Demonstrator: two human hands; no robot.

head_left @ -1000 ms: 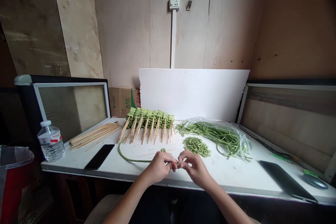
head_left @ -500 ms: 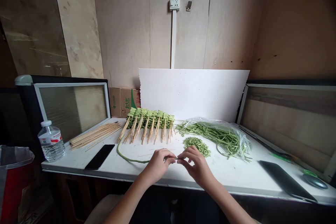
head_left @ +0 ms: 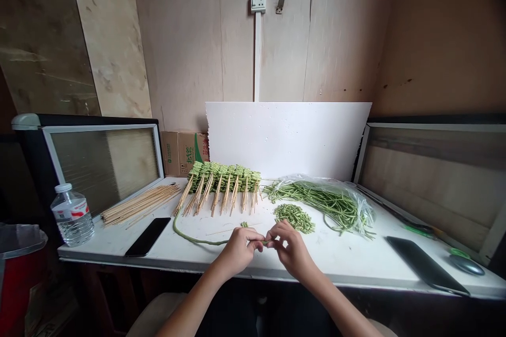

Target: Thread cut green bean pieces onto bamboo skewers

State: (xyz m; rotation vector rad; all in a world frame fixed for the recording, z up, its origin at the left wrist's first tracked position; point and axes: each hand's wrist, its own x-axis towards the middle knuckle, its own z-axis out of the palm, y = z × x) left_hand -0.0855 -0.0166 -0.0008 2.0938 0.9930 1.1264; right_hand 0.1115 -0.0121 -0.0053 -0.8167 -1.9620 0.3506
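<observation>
A long green bean (head_left: 197, 240) curves over the white table and runs into my left hand (head_left: 242, 250), whose fingers are closed around it. My right hand (head_left: 286, 242) pinches the same bean near its end, close beside the left fingertips. Just beyond my left hand lie a few short bean pieces (head_left: 244, 224) and a thin bamboo skewer (head_left: 221, 232). Past my right hand is a heap of cut bean pieces (head_left: 294, 218). Stacked bean skewers (head_left: 225, 176) lie farther back, their bare sticks pointing toward me.
Loose bamboo skewers (head_left: 140, 204) and a black phone (head_left: 148, 237) lie to the left, near a water bottle (head_left: 71, 216). Uncut long beans (head_left: 316, 197) spill from a plastic bag at back right. A dark flat slab (head_left: 427, 265) and a mouse (head_left: 466, 264) are at right.
My hands stay together, but the right fingers have curled in more and bean now shows between them. A few short pieces have come into view behind my left hand. The view shifts slightly.
</observation>
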